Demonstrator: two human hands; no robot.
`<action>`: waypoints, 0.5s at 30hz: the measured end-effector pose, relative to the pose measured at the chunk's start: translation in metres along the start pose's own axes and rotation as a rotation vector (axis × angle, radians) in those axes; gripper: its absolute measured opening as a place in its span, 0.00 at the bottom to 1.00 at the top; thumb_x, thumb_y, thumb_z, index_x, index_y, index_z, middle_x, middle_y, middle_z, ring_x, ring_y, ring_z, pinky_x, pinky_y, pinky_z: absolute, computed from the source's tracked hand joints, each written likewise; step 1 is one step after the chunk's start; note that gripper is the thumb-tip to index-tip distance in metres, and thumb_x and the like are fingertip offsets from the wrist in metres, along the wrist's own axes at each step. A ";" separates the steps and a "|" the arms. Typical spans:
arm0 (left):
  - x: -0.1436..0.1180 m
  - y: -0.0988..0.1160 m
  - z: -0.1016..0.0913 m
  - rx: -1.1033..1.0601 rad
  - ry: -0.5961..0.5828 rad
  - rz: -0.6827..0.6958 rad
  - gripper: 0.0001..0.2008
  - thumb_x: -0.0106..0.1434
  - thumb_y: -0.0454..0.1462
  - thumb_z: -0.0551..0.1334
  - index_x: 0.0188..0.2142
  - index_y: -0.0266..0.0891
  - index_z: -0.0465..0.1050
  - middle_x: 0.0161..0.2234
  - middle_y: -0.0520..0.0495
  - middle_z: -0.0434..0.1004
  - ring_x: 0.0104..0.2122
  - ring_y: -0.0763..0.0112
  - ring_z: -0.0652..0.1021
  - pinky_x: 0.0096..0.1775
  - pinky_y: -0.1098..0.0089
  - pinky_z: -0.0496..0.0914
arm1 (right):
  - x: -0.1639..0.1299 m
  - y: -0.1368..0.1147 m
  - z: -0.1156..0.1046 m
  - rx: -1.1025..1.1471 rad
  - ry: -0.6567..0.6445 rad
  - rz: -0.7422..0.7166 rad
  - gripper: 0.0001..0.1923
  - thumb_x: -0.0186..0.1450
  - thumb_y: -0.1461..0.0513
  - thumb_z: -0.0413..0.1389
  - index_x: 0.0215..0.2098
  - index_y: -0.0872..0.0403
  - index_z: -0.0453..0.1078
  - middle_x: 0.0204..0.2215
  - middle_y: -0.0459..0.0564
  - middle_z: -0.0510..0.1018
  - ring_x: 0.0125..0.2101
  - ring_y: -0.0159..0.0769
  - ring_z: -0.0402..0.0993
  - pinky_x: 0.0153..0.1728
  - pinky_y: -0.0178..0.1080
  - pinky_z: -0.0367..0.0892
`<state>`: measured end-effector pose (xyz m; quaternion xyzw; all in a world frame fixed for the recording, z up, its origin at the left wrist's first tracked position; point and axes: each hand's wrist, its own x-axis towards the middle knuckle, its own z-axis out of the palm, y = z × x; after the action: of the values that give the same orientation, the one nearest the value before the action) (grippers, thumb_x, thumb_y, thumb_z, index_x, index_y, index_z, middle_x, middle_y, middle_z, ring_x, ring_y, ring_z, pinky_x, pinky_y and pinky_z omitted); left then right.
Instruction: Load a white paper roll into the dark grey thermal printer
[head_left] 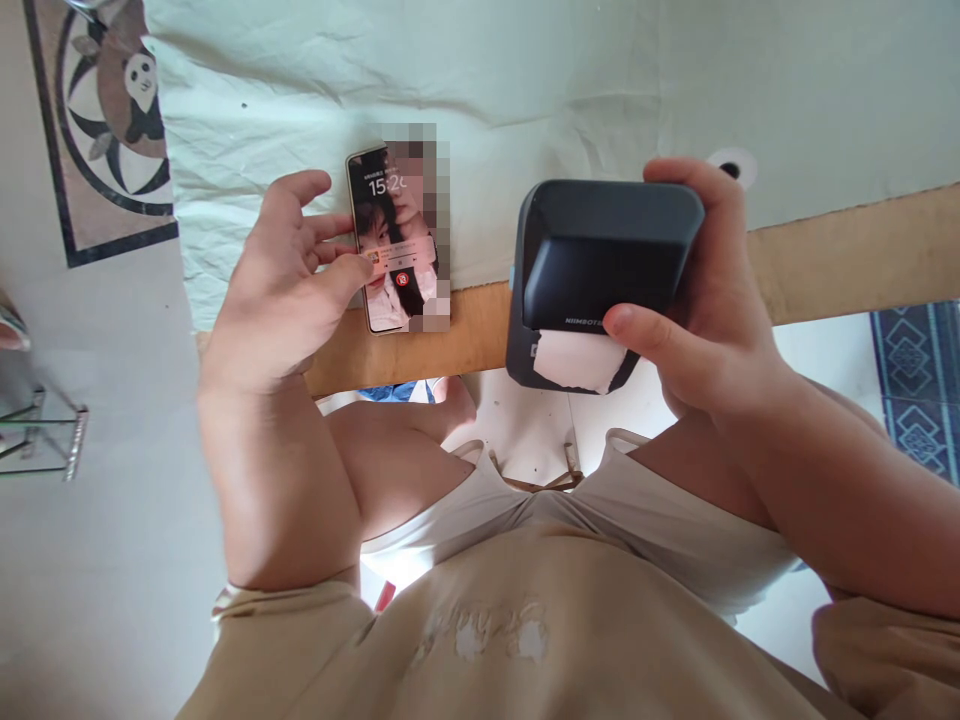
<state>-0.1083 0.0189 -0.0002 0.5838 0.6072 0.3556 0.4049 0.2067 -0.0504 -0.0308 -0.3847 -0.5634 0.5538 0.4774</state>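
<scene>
My right hand (pixel 720 290) grips a black label printer (pixel 592 270) with NIIMBOT lettering, raised over the table's front edge. The thumb lies on its front, beside a piece of white label paper (pixel 577 360) with a ragged edge. On the left, my left hand (pixel 292 260) pinches the left edge of a smartphone (pixel 397 240). Its thumb overlaps the screen's rim, and the index finger sticks out above. The lit screen shows a clock and a photo wallpaper; part of its right side is pixelated.
A pale green cloth (pixel 525 90) covers the table, with a bare wooden strip (pixel 840 260) along the front. Behind my right hand is a white round object (pixel 739 165). A panda-patterned floor design (pixel 112 120) and a metal rack (pixel 45 435) appear at left, a blue patterned mat (pixel 919 385) at right.
</scene>
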 end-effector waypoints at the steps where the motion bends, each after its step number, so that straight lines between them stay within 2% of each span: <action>1: 0.001 -0.004 -0.001 -0.028 -0.003 0.009 0.32 0.54 0.31 0.70 0.59 0.42 0.67 0.44 0.45 0.76 0.38 0.71 0.72 0.57 0.48 0.67 | 0.000 -0.001 0.000 0.012 -0.005 0.010 0.35 0.64 0.56 0.62 0.64 0.37 0.52 0.44 0.42 0.67 0.41 0.24 0.69 0.39 0.30 0.72; 4: 0.000 -0.004 -0.004 -0.019 0.002 0.007 0.29 0.58 0.29 0.69 0.58 0.42 0.70 0.43 0.46 0.77 0.43 0.68 0.73 0.56 0.55 0.69 | 0.000 0.000 0.000 0.028 -0.015 0.005 0.35 0.64 0.57 0.62 0.64 0.36 0.51 0.44 0.42 0.66 0.41 0.22 0.69 0.38 0.29 0.72; 7: -0.007 0.010 0.011 -0.026 0.153 0.090 0.21 0.58 0.28 0.69 0.51 0.40 0.75 0.42 0.48 0.77 0.46 0.67 0.74 0.55 0.62 0.69 | 0.002 0.003 0.000 0.021 -0.014 -0.005 0.36 0.63 0.56 0.63 0.64 0.36 0.52 0.45 0.42 0.66 0.41 0.23 0.69 0.37 0.28 0.72; 8: -0.011 0.017 0.022 -0.079 0.244 0.157 0.16 0.60 0.30 0.69 0.48 0.39 0.75 0.44 0.48 0.77 0.49 0.67 0.74 0.57 0.64 0.68 | 0.002 0.003 0.000 0.014 -0.007 -0.009 0.36 0.63 0.56 0.64 0.63 0.35 0.53 0.46 0.43 0.66 0.41 0.23 0.69 0.37 0.29 0.73; 10: -0.019 0.029 0.050 -0.260 0.297 0.071 0.15 0.63 0.36 0.69 0.49 0.42 0.73 0.45 0.50 0.78 0.54 0.66 0.72 0.60 0.64 0.67 | 0.002 0.004 0.000 -0.005 0.011 -0.014 0.36 0.62 0.54 0.64 0.63 0.36 0.53 0.47 0.43 0.66 0.42 0.24 0.70 0.37 0.30 0.74; 12: -0.028 0.038 0.082 -0.405 0.291 -0.053 0.16 0.66 0.41 0.67 0.52 0.43 0.72 0.45 0.49 0.78 0.58 0.63 0.71 0.62 0.63 0.66 | 0.002 0.005 0.000 -0.026 0.028 -0.028 0.37 0.61 0.53 0.65 0.63 0.36 0.54 0.48 0.43 0.67 0.44 0.27 0.71 0.38 0.32 0.75; 15: -0.043 0.044 0.119 -0.541 0.207 -0.168 0.15 0.67 0.45 0.65 0.49 0.42 0.73 0.44 0.47 0.78 0.58 0.60 0.72 0.61 0.61 0.68 | 0.001 0.004 0.000 0.003 0.055 -0.060 0.37 0.61 0.53 0.65 0.63 0.35 0.55 0.47 0.44 0.68 0.44 0.29 0.73 0.39 0.34 0.78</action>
<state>0.0181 -0.0258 -0.0068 0.3631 0.5745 0.5274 0.5098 0.2065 -0.0494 -0.0347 -0.3818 -0.5607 0.5293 0.5096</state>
